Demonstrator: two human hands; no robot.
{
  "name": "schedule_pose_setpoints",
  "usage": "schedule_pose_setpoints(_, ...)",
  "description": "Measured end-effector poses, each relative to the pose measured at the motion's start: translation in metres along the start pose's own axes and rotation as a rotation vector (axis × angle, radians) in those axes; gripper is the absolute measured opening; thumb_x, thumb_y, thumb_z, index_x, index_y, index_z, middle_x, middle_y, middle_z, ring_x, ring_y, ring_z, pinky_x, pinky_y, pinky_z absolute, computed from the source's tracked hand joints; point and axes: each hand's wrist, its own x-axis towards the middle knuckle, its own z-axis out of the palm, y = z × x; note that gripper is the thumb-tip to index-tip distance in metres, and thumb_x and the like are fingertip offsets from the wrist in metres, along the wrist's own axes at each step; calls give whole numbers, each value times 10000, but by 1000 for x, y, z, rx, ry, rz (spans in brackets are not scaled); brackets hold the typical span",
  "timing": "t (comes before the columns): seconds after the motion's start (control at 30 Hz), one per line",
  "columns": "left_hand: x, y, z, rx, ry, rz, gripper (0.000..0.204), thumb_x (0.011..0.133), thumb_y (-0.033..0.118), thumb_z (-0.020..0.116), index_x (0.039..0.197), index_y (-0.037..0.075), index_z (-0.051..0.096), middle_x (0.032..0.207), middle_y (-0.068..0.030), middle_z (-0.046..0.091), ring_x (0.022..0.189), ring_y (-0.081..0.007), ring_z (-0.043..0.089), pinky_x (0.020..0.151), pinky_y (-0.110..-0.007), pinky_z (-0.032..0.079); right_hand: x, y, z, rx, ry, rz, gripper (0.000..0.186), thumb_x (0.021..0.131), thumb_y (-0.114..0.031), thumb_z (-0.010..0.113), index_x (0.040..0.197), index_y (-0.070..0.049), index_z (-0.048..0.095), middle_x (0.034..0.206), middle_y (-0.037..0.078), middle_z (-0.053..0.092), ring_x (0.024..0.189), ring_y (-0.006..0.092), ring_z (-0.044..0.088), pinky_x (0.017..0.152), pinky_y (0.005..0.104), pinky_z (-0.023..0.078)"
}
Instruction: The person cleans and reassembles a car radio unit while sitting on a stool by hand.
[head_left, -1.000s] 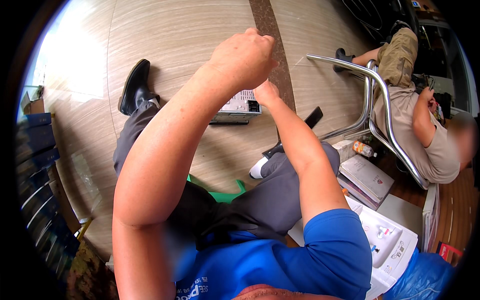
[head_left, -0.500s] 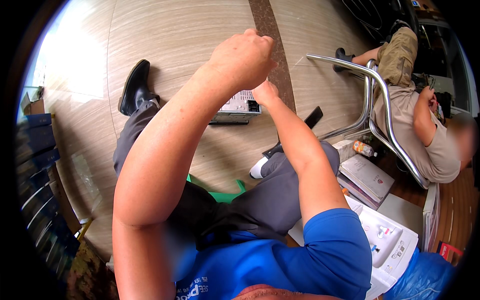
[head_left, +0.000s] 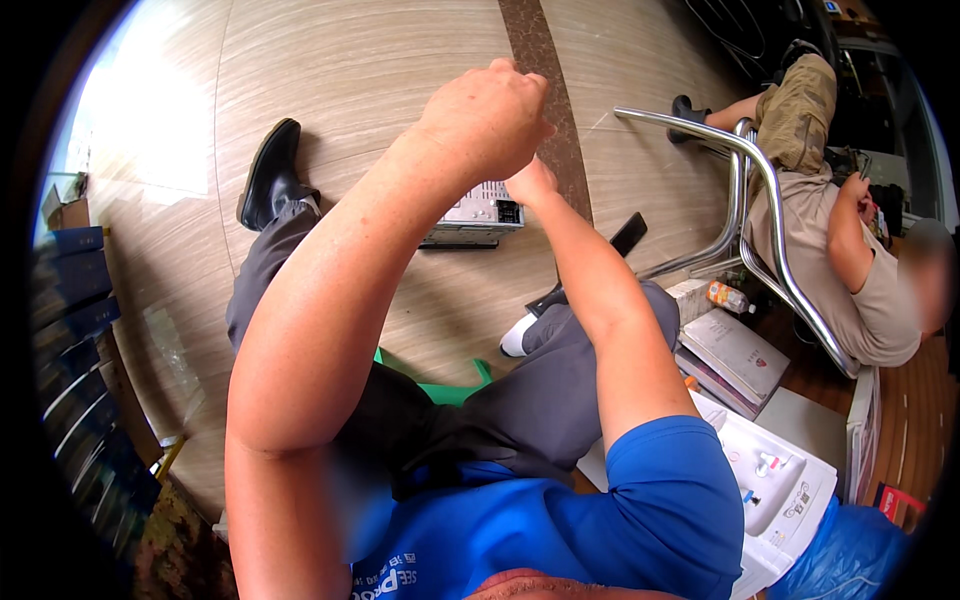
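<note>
A silver metal car stereo point(head_left: 478, 212), with vent slots and a black socket at its corner, sits low between my knees, partly covered by my left forearm. My left hand point(head_left: 490, 112) is closed in a fist above its far side; whatever is in it is hidden. Just below that fist, my right hand point(head_left: 532, 183) is at the stereo's right far corner. Its fingers are out of sight behind my left hand and wrist, so I cannot tell whether it grips the stereo.
A green stool point(head_left: 455, 392) shows between my legs. To the right are a bent chrome tube frame point(head_left: 770, 200), a dark phone-like slab point(head_left: 628, 235), a bottle point(head_left: 728, 297), thick books point(head_left: 733, 350) and a white tray point(head_left: 812, 480). Another person point(head_left: 815, 210) sits beyond the frame. Blue boxes point(head_left: 80, 270) line the left.
</note>
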Motion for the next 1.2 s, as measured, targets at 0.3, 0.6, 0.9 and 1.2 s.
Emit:
schedule_pose_setpoints(0.3,0,-2,1,17,-30,-5,384,889,256,641,1173,0,597,1125,-206,612,1045,-359,608,898,-430,493,5,2,2,-13,-67,35,352,913,-331,505,966,-66,730,1057,208,679,1027,356,644,893,443,512)
schedule_pose_setpoints(0.6,-1,-3,2,22,-41,1,371,891,254,640,1155,-4,599,1123,-209,613,1047,-360,606,901,-427,491,8,12,-1,118,-68,26,420,941,-406,490,1018,-53,704,1074,226,662,1034,385,621,909,470,481)
schedule_pose_setpoints(0.9,-1,-7,1,35,-65,-10,373,896,261,633,1159,-1,598,1125,-201,614,1046,-358,605,895,-426,494,15,26,4,205,-90,-136,273,831,-255,661,1063,-113,687,1070,154,682,1019,327,637,885,425,505)
schedule_pose_setpoints(1.2,3,-4,-5,0,-79,5,423,852,263,679,1178,5,599,1170,-225,594,1049,-382,597,895,-430,495,15,29,12,36,-59,-261,157,834,-163,586,947,-86,663,946,165,679,931,350,639,794,458,510)
